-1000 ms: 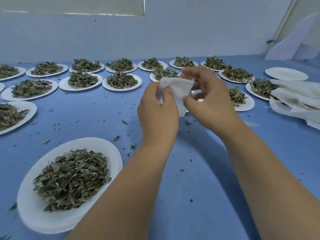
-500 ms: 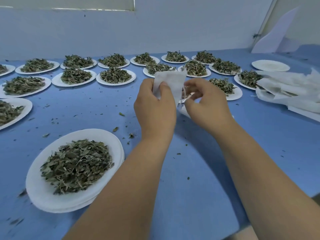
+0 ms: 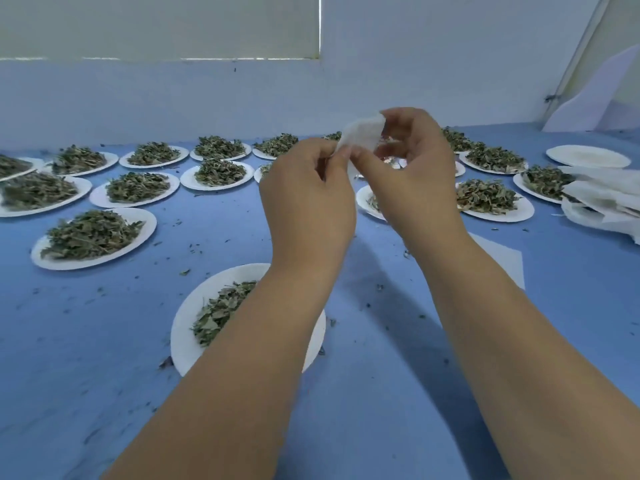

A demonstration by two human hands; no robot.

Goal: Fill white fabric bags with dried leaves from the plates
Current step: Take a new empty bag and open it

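White fabric bag (image 3: 360, 135) is held up in the air between both our hands, above the blue table (image 3: 86, 341) and in front of the far rows of plates (image 3: 186, 180). Our left hand (image 3: 308, 202) pinches its near lower edge between thumb and forefinger. Our right hand (image 3: 415, 181) curls round its upper edge, fingertips pinching the cloth. We judge we are working the mouth open, with no filling begun. Next we need the two layers parted wide, then one hand freed to gather leaves (image 3: 216, 315) from the nearest plate (image 3: 183, 337), which lies under our left forearm. The bag looks small, thin, limp and crumpled, apparently empty; it will likely sag shut unless held apart.
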